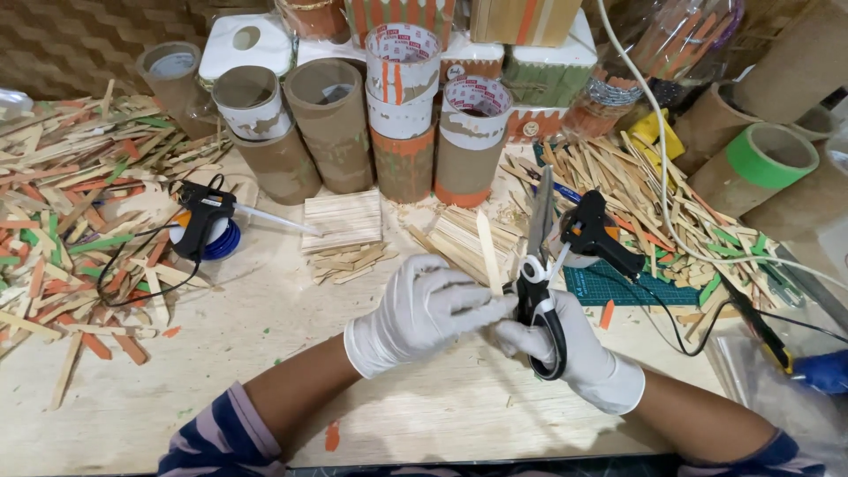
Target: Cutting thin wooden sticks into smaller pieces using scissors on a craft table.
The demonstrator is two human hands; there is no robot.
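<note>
Over the middle of the worktop point(265, 353), both gloved hands are busy: the left hand point(422, 311) pinches a plain wooden stick point(488, 252) upright, while the right hand point(565, 344) grips black-handled scissors point(539, 265), blades apart and pointing up just beside it. That stick looks uncut so far, I'd say. Behind, several cardboard tubes point(331, 124) stand bare or part-clad, a flat panel of joined sticks point(343, 219) lies finished, two glue guns point(205, 216) wait, and heaps of loose sticks point(62, 203) remain.
</note>
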